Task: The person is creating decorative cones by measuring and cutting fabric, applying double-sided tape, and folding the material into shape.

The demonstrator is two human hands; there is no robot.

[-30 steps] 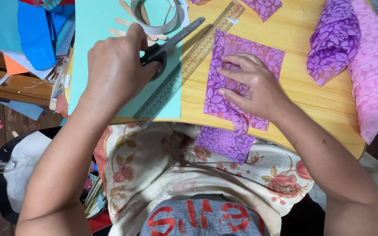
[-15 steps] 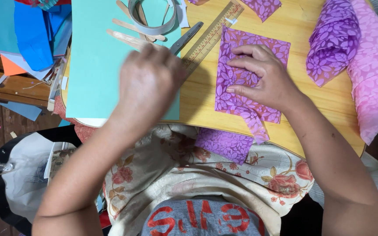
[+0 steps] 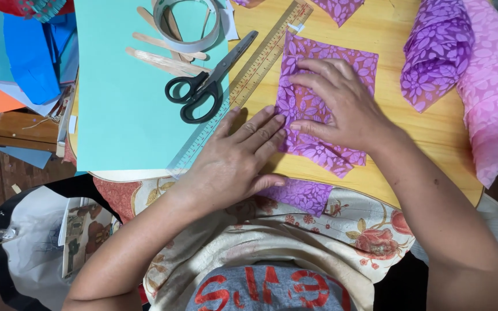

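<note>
Both hands lie flat, fingers stretched out and grasping nothing, on a square of purple flower-patterned paper (image 3: 324, 109) near the middle of the round wooden table (image 3: 399, 34). The right hand (image 3: 341, 106) presses palm-down on the sheet's centre, its fingers pointing left. The left hand (image 3: 234, 158) rests at the sheet's left edge, fingertips touching the paper, its thumb side lying along a clear ruler (image 3: 243, 86) that runs diagonally toward the far side. Just left of the ruler, black-handled scissors (image 3: 208, 80) lie closed on a large turquoise sheet (image 3: 122, 115), with wooden sticks (image 3: 162, 55) and a roll of tape (image 3: 188, 26) at its far end. Crumpled purple and pink patterned paper (image 3: 462, 75) sits on the right. Blue sheets (image 3: 24, 52) hang off at far left.
</note>
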